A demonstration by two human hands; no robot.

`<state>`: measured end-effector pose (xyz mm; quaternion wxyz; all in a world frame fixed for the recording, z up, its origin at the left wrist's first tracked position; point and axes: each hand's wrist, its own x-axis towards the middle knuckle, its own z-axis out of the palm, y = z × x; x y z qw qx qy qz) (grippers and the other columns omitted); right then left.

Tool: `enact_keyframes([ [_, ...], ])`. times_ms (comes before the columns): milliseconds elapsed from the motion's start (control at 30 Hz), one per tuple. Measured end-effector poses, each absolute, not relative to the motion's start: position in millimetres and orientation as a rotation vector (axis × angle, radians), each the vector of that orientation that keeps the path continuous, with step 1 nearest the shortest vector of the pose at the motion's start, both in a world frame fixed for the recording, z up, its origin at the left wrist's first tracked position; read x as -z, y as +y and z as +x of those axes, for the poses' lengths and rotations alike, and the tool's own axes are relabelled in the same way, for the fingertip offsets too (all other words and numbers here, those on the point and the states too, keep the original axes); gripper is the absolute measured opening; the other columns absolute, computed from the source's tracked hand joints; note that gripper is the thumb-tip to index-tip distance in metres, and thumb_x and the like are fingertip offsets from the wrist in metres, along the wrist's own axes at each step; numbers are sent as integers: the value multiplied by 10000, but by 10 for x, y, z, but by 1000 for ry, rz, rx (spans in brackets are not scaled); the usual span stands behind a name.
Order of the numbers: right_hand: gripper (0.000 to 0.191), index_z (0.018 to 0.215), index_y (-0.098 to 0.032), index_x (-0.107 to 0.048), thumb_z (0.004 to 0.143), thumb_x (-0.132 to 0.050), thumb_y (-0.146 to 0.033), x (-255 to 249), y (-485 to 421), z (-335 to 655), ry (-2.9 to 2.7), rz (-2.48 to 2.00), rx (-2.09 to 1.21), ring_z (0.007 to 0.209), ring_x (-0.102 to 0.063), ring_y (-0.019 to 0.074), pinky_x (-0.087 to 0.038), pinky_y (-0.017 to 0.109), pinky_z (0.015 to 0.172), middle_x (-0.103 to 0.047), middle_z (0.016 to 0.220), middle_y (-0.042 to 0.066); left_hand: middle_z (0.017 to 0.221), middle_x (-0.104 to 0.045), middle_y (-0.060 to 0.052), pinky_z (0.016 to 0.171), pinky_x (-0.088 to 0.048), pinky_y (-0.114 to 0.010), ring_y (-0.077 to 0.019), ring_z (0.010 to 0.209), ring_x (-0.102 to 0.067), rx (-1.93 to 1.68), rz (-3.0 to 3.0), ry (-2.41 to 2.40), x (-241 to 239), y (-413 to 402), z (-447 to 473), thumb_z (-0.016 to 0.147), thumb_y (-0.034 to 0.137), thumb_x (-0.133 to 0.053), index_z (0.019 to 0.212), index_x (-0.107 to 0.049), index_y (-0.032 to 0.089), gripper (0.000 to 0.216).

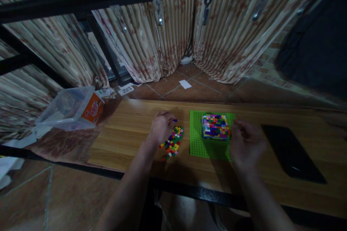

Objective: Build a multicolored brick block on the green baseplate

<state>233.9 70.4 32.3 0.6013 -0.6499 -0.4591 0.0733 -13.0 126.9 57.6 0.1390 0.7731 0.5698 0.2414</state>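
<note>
A green baseplate [197, 140] lies on the wooden table [130, 133]. On its far right part stands a multicoloured block of small bricks [215, 126]. Left of the plate lies a heap of loose coloured bricks [173, 142]. My left hand [161, 127] rests at the far side of that heap, fingers curled, with a small purple brick showing at its fingertips. My right hand [245, 142] is at the right edge of the plate, beside the brick block, fingers curled; whether they touch the block I cannot tell.
A black phone [292, 153] lies flat on the table to the right. A clear plastic box with an orange label [73, 108] sits off the table's left end. Striped curtains hang behind, and black frame bars cross above.
</note>
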Motion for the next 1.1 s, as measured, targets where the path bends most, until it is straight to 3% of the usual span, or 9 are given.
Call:
enact_keyframes([
  [167,230,1110,-276,-666,918,-541,-252,-504,555,2079,-1435,-1322,-77,1049,-630,221,-491,413,953,-682,1089,49,996,-739,-18,882,-526,-267,-148,932,-680,-918,2043,1315,-669,1040,190,917,198,-520,1008,-689,211,193],
  [300,297,1221,-255,-620,948,-505,-245,-464,528,1955,-1646,-1287,-128,1093,-631,217,-512,408,957,-688,1153,73,1016,-741,-18,876,-530,-251,-137,927,-686,-991,2010,1178,-668,886,438,918,199,-539,1042,-687,214,193],
  [500,269,1172,-209,-640,973,-459,-193,-451,548,1954,-1677,-1273,-150,1030,-661,201,-542,383,913,-718,1093,82,987,-737,-32,881,-535,-273,-150,926,-694,-1110,2037,1184,-612,841,577,880,158,-572,1064,-647,191,202],
  [900,227,1090,-216,-681,942,-515,-172,-463,549,1945,-1534,-1263,-209,973,-688,176,-555,335,879,-731,1039,62,819,-724,4,756,-527,-216,-113,760,-674,-1290,1984,1211,-589,800,689,843,148,-611,888,-697,185,104],
  [1100,263,1129,-215,-674,967,-468,-223,-501,576,2052,-1417,-1335,-171,1000,-663,186,-541,353,883,-697,1058,79,886,-722,-24,799,-531,-246,-132,820,-672,-1286,1933,1310,-575,833,667,876,155,-573,976,-696,180,161],
])
